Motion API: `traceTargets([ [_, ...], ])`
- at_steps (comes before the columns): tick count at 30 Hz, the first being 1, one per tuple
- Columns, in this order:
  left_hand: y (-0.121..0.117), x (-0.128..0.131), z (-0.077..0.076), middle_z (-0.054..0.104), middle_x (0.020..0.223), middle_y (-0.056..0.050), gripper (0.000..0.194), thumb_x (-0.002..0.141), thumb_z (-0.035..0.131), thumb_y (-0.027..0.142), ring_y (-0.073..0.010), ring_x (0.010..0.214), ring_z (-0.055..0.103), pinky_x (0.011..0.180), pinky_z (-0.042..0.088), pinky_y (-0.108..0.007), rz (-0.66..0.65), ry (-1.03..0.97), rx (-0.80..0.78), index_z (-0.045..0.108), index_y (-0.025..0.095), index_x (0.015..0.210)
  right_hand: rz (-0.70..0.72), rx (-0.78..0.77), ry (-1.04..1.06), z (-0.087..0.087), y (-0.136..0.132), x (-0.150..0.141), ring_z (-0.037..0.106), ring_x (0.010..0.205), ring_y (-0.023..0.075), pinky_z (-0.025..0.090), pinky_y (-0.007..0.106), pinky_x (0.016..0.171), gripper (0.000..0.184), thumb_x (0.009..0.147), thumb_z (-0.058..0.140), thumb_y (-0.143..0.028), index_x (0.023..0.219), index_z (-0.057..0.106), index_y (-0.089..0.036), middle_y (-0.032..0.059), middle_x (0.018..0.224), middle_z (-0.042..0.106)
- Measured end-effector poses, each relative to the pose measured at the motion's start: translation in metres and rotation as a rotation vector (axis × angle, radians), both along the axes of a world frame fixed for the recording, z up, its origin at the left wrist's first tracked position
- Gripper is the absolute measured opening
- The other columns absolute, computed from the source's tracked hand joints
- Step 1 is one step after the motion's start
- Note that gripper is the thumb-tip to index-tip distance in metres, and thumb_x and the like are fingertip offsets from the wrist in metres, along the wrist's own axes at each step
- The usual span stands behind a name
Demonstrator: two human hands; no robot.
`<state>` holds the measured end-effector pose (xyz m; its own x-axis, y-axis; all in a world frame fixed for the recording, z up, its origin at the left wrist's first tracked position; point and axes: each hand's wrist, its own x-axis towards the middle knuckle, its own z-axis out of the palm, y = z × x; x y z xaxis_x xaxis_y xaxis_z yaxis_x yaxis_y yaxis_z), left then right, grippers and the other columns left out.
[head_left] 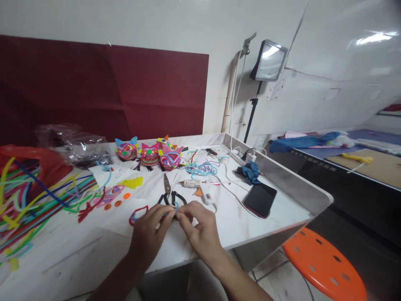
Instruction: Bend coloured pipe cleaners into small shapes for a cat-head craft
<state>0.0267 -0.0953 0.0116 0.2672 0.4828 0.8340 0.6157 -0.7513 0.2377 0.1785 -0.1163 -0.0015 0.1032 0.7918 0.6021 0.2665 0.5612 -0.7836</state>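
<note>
My left hand and my right hand meet fingertip to fingertip near the table's front edge. Both are closed in a pinch on a light-blue pipe cleaner, of which only a short bit shows. Just beyond the fingers lie black-handled scissors, blades pointing away from me. To the left of my left hand rests a bent red and blue pipe cleaner shape. A glue gun lies past my right hand, with a white switch box on a cord nearby.
Colourful decorated animal-like crafts stand at the back. Loose pipe cleaners cover the left side, beside orange discs. A phone and white cables lie right. An orange stool stands below the table's right edge.
</note>
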Motion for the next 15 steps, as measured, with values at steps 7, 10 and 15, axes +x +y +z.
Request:
traceTargets([
  [7, -0.007, 0.014, -0.003, 0.064, 0.05, 0.005, 0.024, 0.087, 0.053, 0.036, -0.0136, 0.045, 0.062, 0.047, 0.052, -0.02, -0.024, -0.346, -0.458, 0.067, 0.023, 0.072, 0.065, -0.117, 0.255, -0.009, 0.002, -0.015, 0.061, 0.063, 0.0175, 0.048, 0.029, 0.06, 0.012, 0.081, 0.069, -0.032, 0.073, 0.074, -0.025, -0.0002, 0.066, 0.068],
  [10, -0.002, 0.009, -0.004, 0.066, 0.054, 0.004, 0.025, 0.085, 0.053, 0.039, -0.0141, 0.05, 0.064, 0.051, 0.052, -0.021, -0.032, -0.311, -0.501, 0.065, 0.022, 0.071, 0.044, -0.038, 0.072, -0.011, 0.007, 0.005, 0.064, 0.071, 0.0189, 0.051, 0.031, 0.068, 0.014, 0.086, 0.064, -0.033, 0.084, 0.076, -0.026, 0.0014, 0.076, 0.073],
  [15, 0.02, -0.018, 0.0, 0.064, 0.055, 0.004, 0.028, 0.084, 0.052, 0.043, -0.014, 0.052, 0.062, 0.055, 0.051, -0.023, -0.008, -0.199, -0.519, 0.066, 0.021, 0.073, -0.827, -0.206, -0.397, -0.013, 0.02, 0.105, 0.062, 0.101, 0.0333, 0.046, 0.046, 0.088, 0.042, 0.084, 0.064, -0.039, 0.115, 0.066, -0.011, 0.0214, 0.107, 0.068],
])
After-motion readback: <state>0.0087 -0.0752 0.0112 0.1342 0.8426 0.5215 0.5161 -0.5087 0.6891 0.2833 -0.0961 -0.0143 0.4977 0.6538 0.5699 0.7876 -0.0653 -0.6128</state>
